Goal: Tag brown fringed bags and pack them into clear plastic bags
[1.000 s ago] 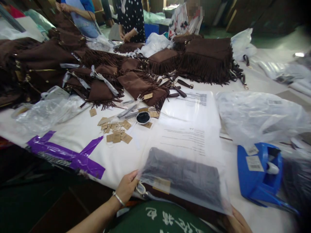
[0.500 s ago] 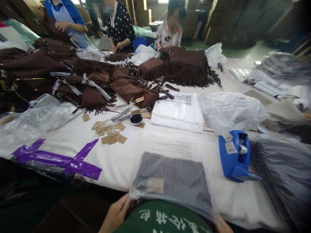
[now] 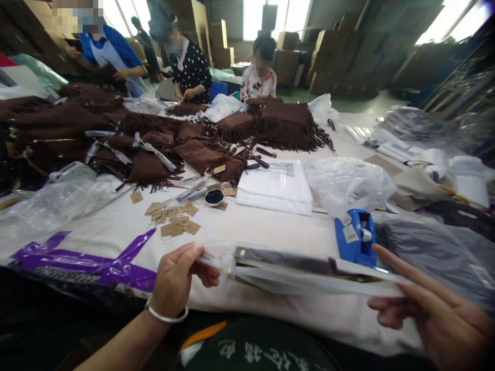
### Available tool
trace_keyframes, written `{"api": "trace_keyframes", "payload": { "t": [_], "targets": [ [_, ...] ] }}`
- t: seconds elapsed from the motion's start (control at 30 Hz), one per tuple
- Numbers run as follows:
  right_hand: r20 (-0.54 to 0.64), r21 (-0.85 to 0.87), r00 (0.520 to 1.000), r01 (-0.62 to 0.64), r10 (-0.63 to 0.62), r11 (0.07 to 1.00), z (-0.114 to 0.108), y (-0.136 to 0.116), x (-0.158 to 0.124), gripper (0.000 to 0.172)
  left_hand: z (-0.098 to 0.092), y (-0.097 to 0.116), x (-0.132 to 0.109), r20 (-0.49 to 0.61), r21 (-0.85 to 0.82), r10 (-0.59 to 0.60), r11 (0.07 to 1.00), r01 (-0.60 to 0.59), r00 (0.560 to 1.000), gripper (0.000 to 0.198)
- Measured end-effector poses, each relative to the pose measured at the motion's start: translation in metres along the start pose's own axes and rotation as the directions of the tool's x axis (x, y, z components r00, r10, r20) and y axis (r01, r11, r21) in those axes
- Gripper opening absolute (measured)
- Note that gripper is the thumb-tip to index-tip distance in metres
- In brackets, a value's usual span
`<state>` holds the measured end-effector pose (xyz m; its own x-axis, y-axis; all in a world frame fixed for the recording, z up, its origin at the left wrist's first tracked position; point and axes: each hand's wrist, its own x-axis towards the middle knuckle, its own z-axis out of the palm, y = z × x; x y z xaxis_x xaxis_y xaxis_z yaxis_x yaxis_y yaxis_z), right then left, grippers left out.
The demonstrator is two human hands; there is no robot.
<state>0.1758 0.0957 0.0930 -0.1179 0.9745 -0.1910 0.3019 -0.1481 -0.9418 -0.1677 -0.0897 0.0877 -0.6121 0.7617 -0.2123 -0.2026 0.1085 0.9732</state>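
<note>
A clear plastic bag [image 3: 278, 281] is stretched between my two hands above the near edge of the table. Inside it lies a flat dark grey item [image 3: 284, 259], seen edge-on, with small brass-coloured fittings; its exact kind I cannot make out. My left hand [image 3: 176, 278], with a white bangle at the wrist, pinches the bag's left corner between thumb and fingers. At the right end, my right hand [image 3: 433, 304] grips the other corner, its index finger stretched out towards a blue tape dispenser [image 3: 344, 237].
Brown fringed bags [image 3: 286, 123] are heaped across the far side. Cardboard tags [image 3: 174, 219] lie beside a small dish of black stuff [image 3: 214, 196]. White plastic bags [image 3: 274, 190] are stacked mid-table. Wrapped grey goods [image 3: 429, 252] lie at right. Several people work opposite.
The bag has risen off the table and tipped from lying flat to edge-on. Both hands have come up and forward with it. The head view has tilted upward.
</note>
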Motion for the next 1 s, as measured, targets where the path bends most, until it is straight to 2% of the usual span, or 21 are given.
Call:
{"api": "trace_keyframes", "payload": {
  "t": [0.07, 0.13, 0.2, 0.27, 0.33, 0.4, 0.43, 0.5, 0.53, 0.6, 0.67, 0.73, 0.77, 0.8, 0.87, 0.93, 0.97, 1.0],
  "targets": [
    [0.035, 0.052, 0.999, 0.012, -0.014, 0.999, 0.008, -0.029, 0.019, 0.061, 0.012, 0.024, 0.02, -0.028, -0.087, 0.054, 0.995, -0.056, 0.998, 0.027],
    [0.066, 0.089, 0.996, 0.049, -0.055, 0.995, 0.019, -0.056, 0.037, 0.059, 0.024, 0.047, 0.039, -0.047, -0.098, 0.126, 0.987, -0.13, 0.991, 0.027],
    [0.044, 0.121, 0.991, 0.122, -0.128, 0.985, 0.028, -0.077, 0.048, 0.056, 0.034, 0.068, 0.052, -0.066, -0.092, 0.236, 0.966, -0.242, 0.969, 0.025],
    [-0.022, 0.129, 0.98, 0.2, -0.199, 0.971, 0.031, -0.088, 0.049, 0.053, 0.038, 0.083, 0.054, -0.089, -0.069, 0.37, 0.924, -0.376, 0.925, 0.025],
    [-0.074, 0.11, 0.975, 0.219, -0.211, 0.97, 0.026, -0.081, 0.042, 0.052, 0.034, 0.085, 0.046, -0.091, -0.002, 0.484, 0.874, -0.486, 0.87, 0.023],
    [-0.024, 0.075, 0.992, 0.129, -0.128, 0.989, 0.02, -0.056, 0.032, 0.055, 0.022, 0.072, 0.033, -0.032, 0.125, 0.509, 0.856, -0.501, 0.86, 0.022],
    [0.03, 0.057, 0.997, 0.064, -0.066, 0.996, 0.017, -0.037, 0.028, 0.058, 0.013, 0.059, 0.027, 0.027, 0.199, 0.477, 0.859, -0.472, 0.879, 0.022],
    [0.188, 0.022, 0.98, -0.065, 0.06, 0.998, 0.015, 0.008, 0.018, 0.067, -0.007, 0.024, 0.015, 0.167, 0.346, 0.331, 0.862, -0.37, 0.929, 0.026],
    [0.269, -0.003, 0.956, -0.119, 0.116, 0.993, 0.016, 0.031, 0.013, 0.069, -0.016, 0.004, 0.01, 0.228, 0.411, 0.238, 0.856, -0.314, 0.944, 0.029],
    [0.393, -0.074, 0.892, -0.21, 0.222, 0.975, 0.019, 0.073, 0.002, 0.07, -0.033, -0.036, -0.002, 0.305, 0.54, 0.079, 0.807, -0.241, 0.949, 0.031],
    [0.473, -0.158, 0.82, -0.281, 0.322, 0.947, 0.02, 0.105, -0.008, 0.067, -0.046, -0.069, -0.013, 0.31, 0.676, -0.011, 0.705, -0.212, 0.951, 0.025],
    [0.49, -0.279, 0.763, -0.32, 0.421, 0.905, 0.018, 0.121, -0.015, 0.066, -0.052, -0.091, -0.024, 0.289, 0.78, 0.014, 0.576, -0.244, 0.957, 0.023],
    [0.465, -0.369, 0.759, -0.302, 0.457, 0.879, 0.016, 0.122, -0.017, 0.066, -0.053, -0.098, -0.028, 0.298, 0.812, 0.067, 0.507, -0.289, 0.952, 0.036],
    [0.424, -0.477, 0.774, -0.25, 0.47, 0.843, 0.015, 0.119, -0.018, 0.067, -0.052, -0.102, -0.03, 0.328, 0.83, 0.128, 0.434, -0.35, 0.936, 0.05],
    [0.325, -0.685, 0.863, -0.067, 0.386, 0.725, 0.016, 0.101, -0.018, 0.068, -0.045, -0.106, -0.031, 0.461, 0.819, 0.211, 0.274, -0.505, 0.862, 0.066],
    [0.302, -0.772, 0.941, 0.148, 0.152, 0.618, 0.028, 0.073, -0.018, 0.066, -0.033, -0.107, -0.026, 0.633, 0.731, 0.219, 0.147, -0.666, 0.743, 0.063],
    [0.318, -0.76, 0.948, 0.252, 0.004, 0.6, 0.039, 0.058, -0.018, 0.063, -0.027, -0.108, -0.023, 0.71, 0.666, 0.213, 0.105, -0.738, 0.671, 0.06],
    [0.353, -0.711, 0.924, 0.368, -0.149, 0.598, 0.054, 0.045, -0.017, 0.059, -0.021, -0.111, -0.019, 0.775, 0.595, 0.209, 0.076, -0.8, 0.596, 0.057]
  ]
}}
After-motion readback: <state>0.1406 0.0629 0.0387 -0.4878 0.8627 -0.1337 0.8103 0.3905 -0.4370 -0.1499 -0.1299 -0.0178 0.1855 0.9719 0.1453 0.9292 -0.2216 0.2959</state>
